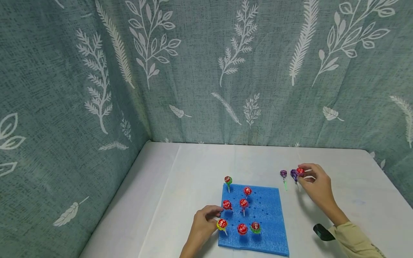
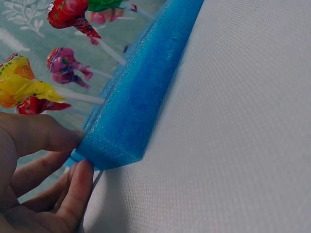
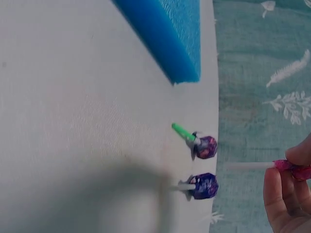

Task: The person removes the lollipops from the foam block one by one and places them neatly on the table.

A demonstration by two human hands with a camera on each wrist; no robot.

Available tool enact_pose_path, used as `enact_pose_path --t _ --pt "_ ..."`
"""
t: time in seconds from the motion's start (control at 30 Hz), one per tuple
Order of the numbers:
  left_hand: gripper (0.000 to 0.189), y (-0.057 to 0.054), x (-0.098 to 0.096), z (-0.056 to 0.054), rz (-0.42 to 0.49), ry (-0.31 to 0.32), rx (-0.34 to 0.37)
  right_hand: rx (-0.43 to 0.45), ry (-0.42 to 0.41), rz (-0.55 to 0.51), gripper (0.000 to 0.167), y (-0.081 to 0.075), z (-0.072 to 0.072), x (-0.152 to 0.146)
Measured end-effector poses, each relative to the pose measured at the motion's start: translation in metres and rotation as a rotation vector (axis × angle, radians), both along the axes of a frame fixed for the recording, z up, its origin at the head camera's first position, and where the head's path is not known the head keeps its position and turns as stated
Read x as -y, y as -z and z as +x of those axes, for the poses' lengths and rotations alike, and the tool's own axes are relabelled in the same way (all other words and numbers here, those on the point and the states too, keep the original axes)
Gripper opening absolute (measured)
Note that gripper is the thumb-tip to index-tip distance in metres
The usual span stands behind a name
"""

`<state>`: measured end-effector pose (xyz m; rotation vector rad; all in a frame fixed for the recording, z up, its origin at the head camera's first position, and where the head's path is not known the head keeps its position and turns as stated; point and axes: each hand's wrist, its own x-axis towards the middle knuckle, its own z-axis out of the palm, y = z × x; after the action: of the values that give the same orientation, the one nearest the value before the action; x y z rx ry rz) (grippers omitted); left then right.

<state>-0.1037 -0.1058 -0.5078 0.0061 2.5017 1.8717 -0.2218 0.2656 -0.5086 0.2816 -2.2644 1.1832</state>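
A blue foam block (image 1: 271,218) lies on the white table, with several wrapped lollipops standing in it by their sticks. My left hand (image 1: 203,222) holds the block's left edge, thumb and fingers at its corner in the left wrist view. Close by that thumb stands a yellow-wrapped lollipop (image 2: 22,82). Beyond the block's right side, my right hand (image 1: 319,184) pinches a red-pink lollipop (image 1: 300,171) by its wrapped head; its white stick (image 3: 250,165) points free in the right wrist view. Two purple lollipops lie on the table near it, one green-sticked (image 3: 206,147), one white-sticked (image 3: 204,186).
Small holes dot the top of the foam among the standing lollipops. A green-wrapped lollipop (image 1: 228,179) stands at its far left corner. Leaf-patterned green cloth (image 1: 200,71) hangs behind the table (image 1: 187,179) and along its left side.
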Motion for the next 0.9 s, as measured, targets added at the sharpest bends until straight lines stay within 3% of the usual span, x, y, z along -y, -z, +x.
enact_pose_path --t 0.03,0.1,0.37,0.6,0.9 --pt "0.046 0.000 0.000 0.000 0.005 0.002 -0.001 -0.006 -0.004 -0.001 0.039 0.006 -0.004 -0.004" --pt "0.045 0.001 0.001 0.000 0.009 0.006 -0.001 0.010 -0.001 -0.003 0.037 0.004 -0.003 -0.006" --pt "0.045 0.001 0.001 0.000 0.017 0.018 -0.029 0.068 0.064 0.016 0.034 -0.012 0.003 -0.005" --pt "0.046 0.003 0.000 -0.002 -0.030 0.011 -0.038 0.115 0.112 0.110 0.034 0.008 -0.012 -0.024" --pt "0.047 -0.002 -0.001 0.001 -0.017 0.003 -0.039 0.286 0.089 0.160 0.032 -0.027 0.003 -0.018"
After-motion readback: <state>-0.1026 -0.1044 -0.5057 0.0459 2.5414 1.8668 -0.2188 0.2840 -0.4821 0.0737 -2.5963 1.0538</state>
